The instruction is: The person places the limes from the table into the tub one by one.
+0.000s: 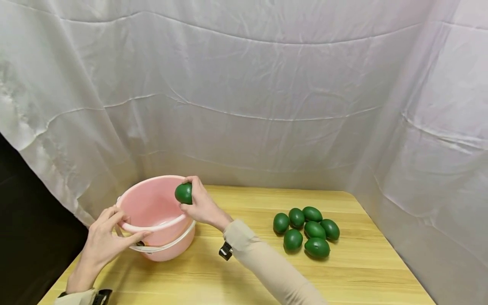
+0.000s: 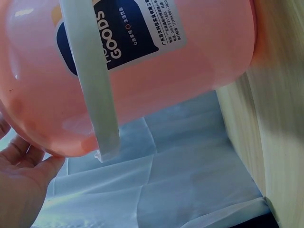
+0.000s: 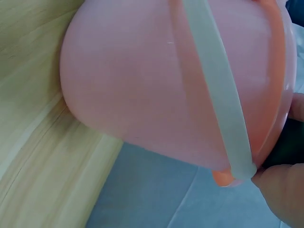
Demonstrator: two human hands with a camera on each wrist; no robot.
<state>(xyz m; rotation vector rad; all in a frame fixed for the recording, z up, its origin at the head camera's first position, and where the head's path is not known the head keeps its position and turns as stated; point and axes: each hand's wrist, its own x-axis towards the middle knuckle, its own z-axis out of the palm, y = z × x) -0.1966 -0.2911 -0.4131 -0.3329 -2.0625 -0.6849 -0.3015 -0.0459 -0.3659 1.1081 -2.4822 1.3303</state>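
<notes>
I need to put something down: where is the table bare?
Bare table lies between the bucket and the loose green fruits, behind the right sleeve, and from those fruits to the right edge. It's crowded at the left, around bucket and left hand.

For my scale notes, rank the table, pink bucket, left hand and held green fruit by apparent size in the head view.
1. Table
2. Pink bucket
3. Left hand
4. Held green fruit, partly covered by the right hand

Room betw. bucket (image 1: 150, 201) & green fruits (image 1: 314, 230) at back; R sleeve (image 1: 272, 266) blocks nr side
</notes>
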